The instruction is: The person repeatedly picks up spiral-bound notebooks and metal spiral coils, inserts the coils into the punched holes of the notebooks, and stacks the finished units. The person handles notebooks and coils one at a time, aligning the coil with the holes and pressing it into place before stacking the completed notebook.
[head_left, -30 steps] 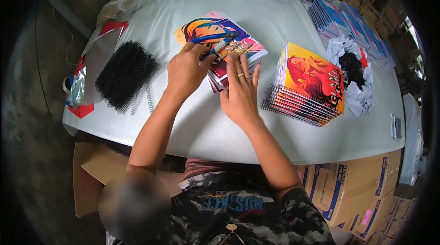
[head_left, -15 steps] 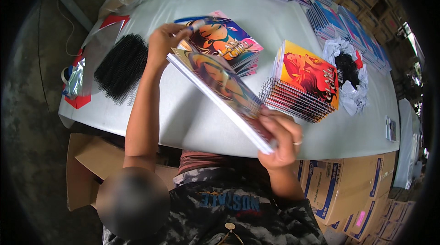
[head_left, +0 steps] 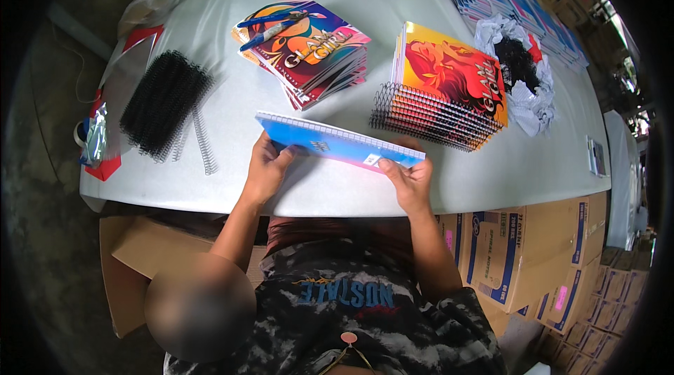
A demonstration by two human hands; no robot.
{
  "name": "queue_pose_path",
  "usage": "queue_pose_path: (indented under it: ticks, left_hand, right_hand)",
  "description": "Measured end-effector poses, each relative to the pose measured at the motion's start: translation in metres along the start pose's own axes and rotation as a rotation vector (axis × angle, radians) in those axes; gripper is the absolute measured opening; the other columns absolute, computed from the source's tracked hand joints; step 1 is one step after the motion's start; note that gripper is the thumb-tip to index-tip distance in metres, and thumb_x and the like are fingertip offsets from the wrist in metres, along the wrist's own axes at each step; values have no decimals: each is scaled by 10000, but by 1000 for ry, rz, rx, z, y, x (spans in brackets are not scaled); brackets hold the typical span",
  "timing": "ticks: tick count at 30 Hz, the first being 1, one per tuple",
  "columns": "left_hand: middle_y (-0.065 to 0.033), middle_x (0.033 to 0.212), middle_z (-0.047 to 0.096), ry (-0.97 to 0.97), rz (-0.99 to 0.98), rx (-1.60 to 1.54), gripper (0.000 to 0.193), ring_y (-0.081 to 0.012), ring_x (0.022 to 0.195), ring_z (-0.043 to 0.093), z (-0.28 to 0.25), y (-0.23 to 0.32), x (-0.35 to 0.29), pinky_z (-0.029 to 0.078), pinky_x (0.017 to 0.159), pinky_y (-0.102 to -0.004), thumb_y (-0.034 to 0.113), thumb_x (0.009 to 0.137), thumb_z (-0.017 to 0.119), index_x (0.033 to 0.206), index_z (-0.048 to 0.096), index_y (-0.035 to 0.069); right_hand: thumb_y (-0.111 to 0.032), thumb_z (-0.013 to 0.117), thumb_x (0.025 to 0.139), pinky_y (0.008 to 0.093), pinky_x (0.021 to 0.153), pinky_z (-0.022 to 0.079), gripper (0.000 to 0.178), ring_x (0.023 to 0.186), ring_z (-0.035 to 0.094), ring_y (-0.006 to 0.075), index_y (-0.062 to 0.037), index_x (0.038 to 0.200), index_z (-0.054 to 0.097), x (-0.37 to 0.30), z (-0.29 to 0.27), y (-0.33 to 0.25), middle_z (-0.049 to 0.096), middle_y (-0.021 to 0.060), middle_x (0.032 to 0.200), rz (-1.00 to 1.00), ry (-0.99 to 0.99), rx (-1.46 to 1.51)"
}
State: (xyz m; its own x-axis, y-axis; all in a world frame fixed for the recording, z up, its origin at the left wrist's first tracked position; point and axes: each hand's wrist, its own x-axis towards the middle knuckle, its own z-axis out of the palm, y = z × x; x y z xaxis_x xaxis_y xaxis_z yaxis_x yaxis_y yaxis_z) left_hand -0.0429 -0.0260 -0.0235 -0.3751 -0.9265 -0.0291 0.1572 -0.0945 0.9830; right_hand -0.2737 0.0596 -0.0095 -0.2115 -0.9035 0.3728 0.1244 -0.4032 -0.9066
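A notebook (head_left: pixel 337 147) with its blue and pink back cover showing is held up by both my hands over the near side of the table. My left hand (head_left: pixel 269 170) is closed on its left end, thumb on the cover. At the right end my right hand (head_left: pixel 408 182) grips it the same way. A row of punched holes runs along its far edge. Beyond it lies a stack of colourful notebooks (head_left: pixel 326 52) with a blue-handled tool like pliers (head_left: pixel 270 27) on top. Loose black coil bindings (head_left: pixel 165 104) lie in a pile to the left.
Spiral-bound notebooks with orange covers (head_left: pixel 449 83) are stacked on the right, beside crumpled white paper (head_left: pixel 530 104) around black coils. More blue notebooks (head_left: pixel 519 6) stand at the far right. Cardboard boxes (head_left: pixel 491 255) sit below the table's right edge, and an open carton (head_left: pixel 161 241) at the left.
The notebook has turned from its front cover to its blue back and lies more level. My left hand has left the tool on the stack and now holds the notebook too.
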Motion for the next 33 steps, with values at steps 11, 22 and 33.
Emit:
queue_pose_path:
  ticks: [11,22,33]
  left_hand:
    - [-156,983,587,869,-105,1549,369,-339,952,566,-119,41,51,455,784,-437,252,801,633,1084,505,53]
    - [-218,918,638,760,-20,1082,399,-333,907,617,-142,41,62,461,789,-392,350,892,538,1076,527,-4]
    - [-21,603,474,527,-307,560,357,-112,504,434,-173,44,70,352,452,-267,338,928,455,887,595,11]
  right_hand:
    - [2,635,809,278,812,473,253,901,622,178,39,1059,630,14,-1,-9,668,137,975,-2,-219,-171]
    - [-6,619,825,322,894,450,239,1008,605,222,33,1061,628,14,-9,-14,650,161,1053,-20,-190,-104]
    - [17,623,824,259,816,484,253,920,626,157,41,1076,621,9,-12,-15,662,137,1027,-53,-167,-159]
